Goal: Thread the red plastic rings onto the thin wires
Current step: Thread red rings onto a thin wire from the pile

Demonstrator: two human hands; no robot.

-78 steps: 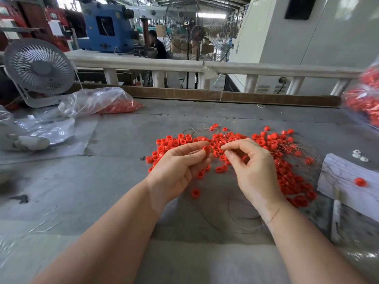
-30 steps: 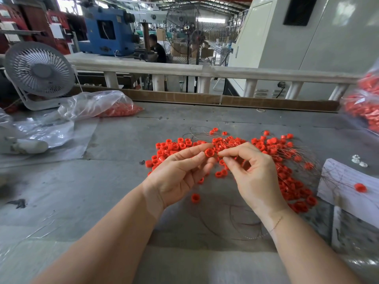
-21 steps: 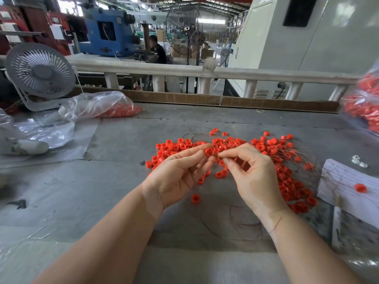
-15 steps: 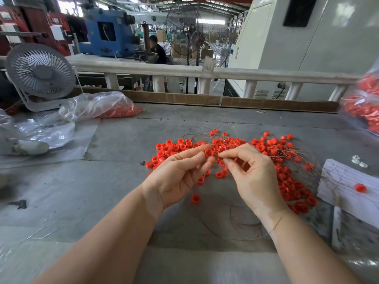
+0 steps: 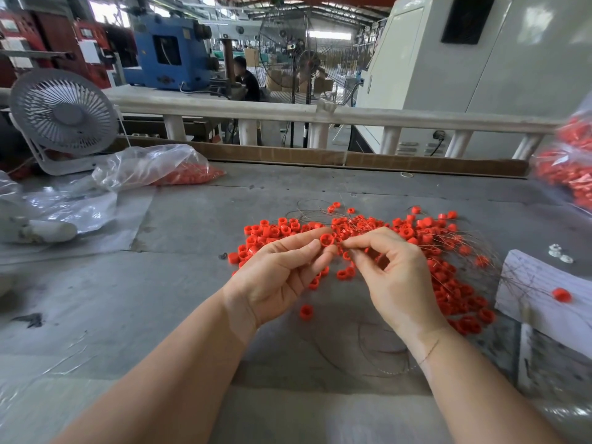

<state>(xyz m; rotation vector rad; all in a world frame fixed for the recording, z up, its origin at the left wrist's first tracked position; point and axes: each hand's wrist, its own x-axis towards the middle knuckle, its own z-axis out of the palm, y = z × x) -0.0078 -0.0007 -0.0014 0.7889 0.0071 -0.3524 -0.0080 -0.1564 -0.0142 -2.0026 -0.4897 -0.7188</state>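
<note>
- two bare hands meet above the grey tabletop (image 5: 192, 283), just in front of the heap of small red plastic rings (image 5: 426, 251), which serves as the landmark below.
- left hand (image 5: 282, 277): thumb and forefinger pinch one red plastic ring (image 5: 326, 240) at its tips, hole facing the other hand; the remaining fingers are loosely curled beneath it.
- right hand (image 5: 397, 280): thumb and forefinger are pressed together right beside the held ring, apparently pinching the end of a thin wire; the wire itself is too fine to make out at the fingertips. the other fingers are curled inward.
- thin metal wires (image 5: 381, 360) loop on the tabletop in front of the heap, under the right wrist, and more strands run tangled through and over the heap.
- one stray red ring (image 5: 306, 312) lies alone in front of the heap, between the two wrists.
- right of the heap sits a white paper sheet (image 5: 541, 283) with another lone red ring (image 5: 562, 294) on it.
- far left of the heap, at the back, a clear plastic bag (image 5: 144, 168) holds more red pieces, beside a small grey desk fan (image 5: 64, 113).
- at the far right of the heap, another clear bag of red parts (image 5: 570, 168) is partly out of view.
</note>
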